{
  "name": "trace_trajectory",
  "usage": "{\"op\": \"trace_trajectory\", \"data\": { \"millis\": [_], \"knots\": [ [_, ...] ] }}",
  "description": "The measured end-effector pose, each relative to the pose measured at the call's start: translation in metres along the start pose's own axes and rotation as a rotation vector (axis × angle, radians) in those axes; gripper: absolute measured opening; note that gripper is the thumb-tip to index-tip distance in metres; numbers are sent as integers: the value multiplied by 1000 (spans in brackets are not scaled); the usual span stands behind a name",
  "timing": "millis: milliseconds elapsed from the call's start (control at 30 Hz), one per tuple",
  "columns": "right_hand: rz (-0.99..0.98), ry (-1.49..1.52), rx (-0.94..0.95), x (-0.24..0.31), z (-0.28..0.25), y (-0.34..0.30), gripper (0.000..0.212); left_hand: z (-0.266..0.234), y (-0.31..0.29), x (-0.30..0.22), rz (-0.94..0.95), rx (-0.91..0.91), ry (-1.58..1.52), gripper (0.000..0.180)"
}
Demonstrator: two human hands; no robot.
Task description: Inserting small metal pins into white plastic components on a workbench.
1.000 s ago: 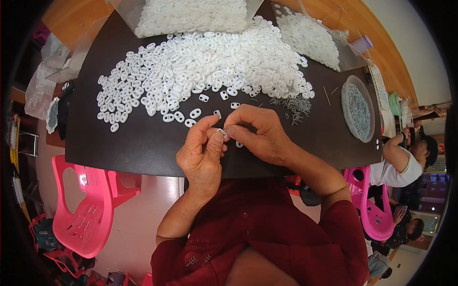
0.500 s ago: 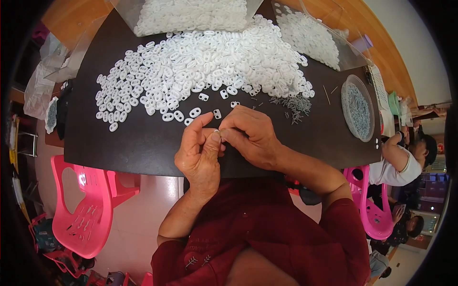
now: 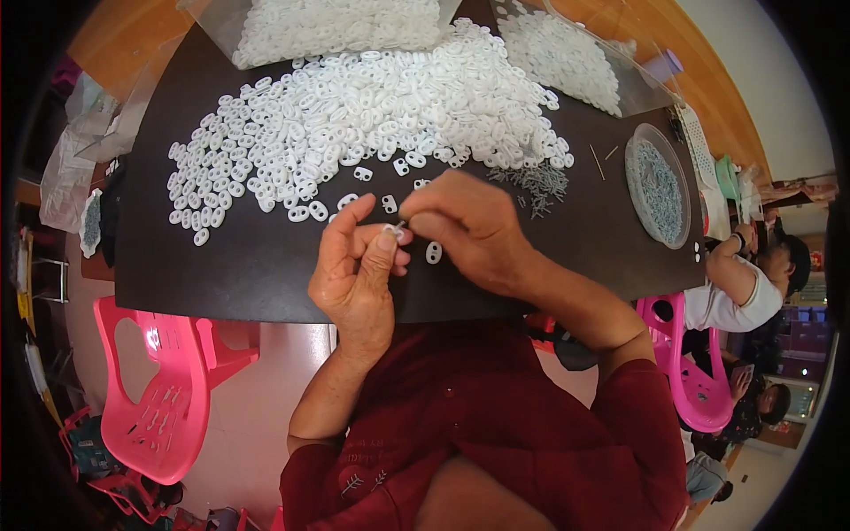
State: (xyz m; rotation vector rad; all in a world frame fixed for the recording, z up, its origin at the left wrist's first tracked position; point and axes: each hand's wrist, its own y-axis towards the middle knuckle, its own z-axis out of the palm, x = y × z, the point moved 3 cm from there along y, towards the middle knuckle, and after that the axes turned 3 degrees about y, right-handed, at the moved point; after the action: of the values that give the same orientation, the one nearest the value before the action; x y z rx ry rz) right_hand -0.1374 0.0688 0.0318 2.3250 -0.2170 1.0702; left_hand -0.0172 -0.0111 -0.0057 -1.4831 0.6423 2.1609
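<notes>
My left hand (image 3: 359, 257) pinches a small white two-hole oval piece (image 3: 394, 232) between thumb and index finger, near the table's front edge. My right hand (image 3: 465, 226) is closed close beside it, fingertips pinched at a thin grey pin (image 3: 403, 223) that meets the white piece; how far the pin goes in is too small to tell. One loose white oval piece (image 3: 433, 253) lies just under my right hand. Several white two-hole pieces, among them one with a notched end (image 3: 389, 204), lie beyond my fingertips.
A large heap of white two-hole pieces (image 3: 381, 106) spreads across the dark table (image 3: 221, 283). Grey pins (image 3: 542, 184) lie loose at its right, near a round clear tub (image 3: 657, 190) of pins. Clear bins (image 3: 341, 35) stand behind. Pink chairs (image 3: 164, 389) flank me; another person (image 3: 744, 283) sits at right.
My right fingertips have drawn slightly apart from my left ones, so the grey pin and white piece show. A loose oval piece under my right hand has come into view. The view shifted slightly.
</notes>
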Motion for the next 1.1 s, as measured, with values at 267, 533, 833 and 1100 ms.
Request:
{"op": "trace_trajectory", "data": {
  "millis": [267,533,833,1100],
  "knots": [
    [-43,-381,202,6,-12,-28,36,-4,3,-6,-55,-34,9,21],
    [-104,-443,164,2,-1,-34,24,-6,3,-7,-123,51,-83,17],
    [418,154,112,-5,-11,-13,13,-4,5,-11,-120,54,-109,13],
    [545,529,123,-9,-3,-7,12,1,6,-14,-10,41,-35,15]
  ]
}}
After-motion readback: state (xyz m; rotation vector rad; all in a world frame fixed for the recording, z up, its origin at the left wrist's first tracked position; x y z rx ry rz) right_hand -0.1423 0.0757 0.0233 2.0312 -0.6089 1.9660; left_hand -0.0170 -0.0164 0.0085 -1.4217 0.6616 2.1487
